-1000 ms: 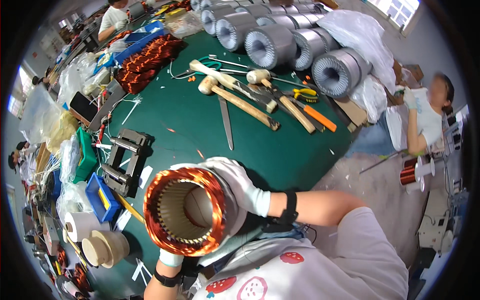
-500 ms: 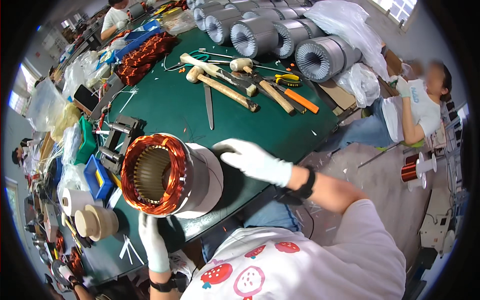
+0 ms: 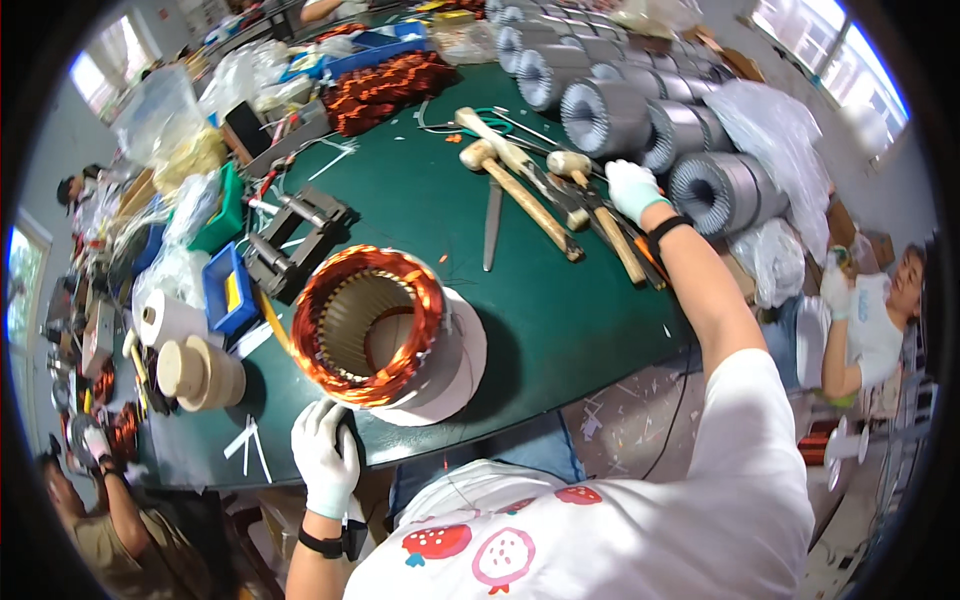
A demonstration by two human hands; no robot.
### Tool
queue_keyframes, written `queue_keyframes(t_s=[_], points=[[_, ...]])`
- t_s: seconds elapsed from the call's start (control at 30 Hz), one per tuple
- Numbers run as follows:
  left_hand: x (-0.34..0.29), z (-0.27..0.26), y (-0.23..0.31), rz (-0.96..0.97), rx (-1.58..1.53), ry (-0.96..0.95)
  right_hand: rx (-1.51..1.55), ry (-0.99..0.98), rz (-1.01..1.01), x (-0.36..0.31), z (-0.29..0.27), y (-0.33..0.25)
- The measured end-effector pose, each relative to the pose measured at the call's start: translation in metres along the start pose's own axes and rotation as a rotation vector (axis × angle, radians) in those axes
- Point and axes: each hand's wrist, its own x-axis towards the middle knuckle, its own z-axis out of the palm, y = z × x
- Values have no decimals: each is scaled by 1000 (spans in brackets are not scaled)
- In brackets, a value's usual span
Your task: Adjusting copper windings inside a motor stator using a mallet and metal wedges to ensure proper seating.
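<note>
A stator [image 3: 455, 365] with copper windings [image 3: 425, 300] round its top stands on a round white board [image 3: 478, 345] near the table's front edge. My left hand [image 3: 325, 455], in a white glove, is at the table edge just below it, fingers stretched out and nothing held. Further away, my gloved right hand [image 3: 635, 190] reaches down among the tools, beside a short mallet [image 3: 605, 220] and over the spot where yellow-and-black pliers lay. The pliers are hidden, and its fingers do not show clearly. An orange handle [image 3: 650, 258] lies below its wrist.
Another mallet [image 3: 520, 195] and a flat metal file [image 3: 492, 225] lie mid-table. Grey stator cores [image 3: 600, 118] crowd the back right. Left are a metal fixture [image 3: 295, 235], a blue bin [image 3: 228, 290] and wooden discs [image 3: 200, 372]. A co-worker [image 3: 870, 310] sits at right.
My right hand has moved from beside the stator to the far tools, covering the pliers. My left hand has shifted slightly at the table edge. The whole view has swung.
</note>
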Motion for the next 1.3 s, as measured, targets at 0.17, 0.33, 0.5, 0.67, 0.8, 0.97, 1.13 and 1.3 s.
queue_keyframes(t_s=[0.17, 0.33, 0.5, 0.67, 0.8, 0.97, 1.13, 1.3], points=[[4, 2, -5, 21, -11, 14, 283, 62, 78, -10, -12, 39], [5, -2, -11, 23, -43, 59, 293, 188, -343, -109, -52, 34], [1, -3, -12, -27, -80, 50, 815, 109, 106, -213, -40, 50], [0, -2, -15, -1, -115, 68, 1345, 102, 215, -264, -77, -53], [-2, -4, -15, -18, -119, 16, 1317, -27, 283, -252, -71, -89], [-2, -20, -20, -64, -125, -16, 708, 334, -2, -248, -11, -123], [37, -78, -95, -204, 458, 445, 559, 337, 14, -251, -28, -142], [60, -82, -143, -382, 468, 430, 604, 331, 56, -249, -30, -148]])
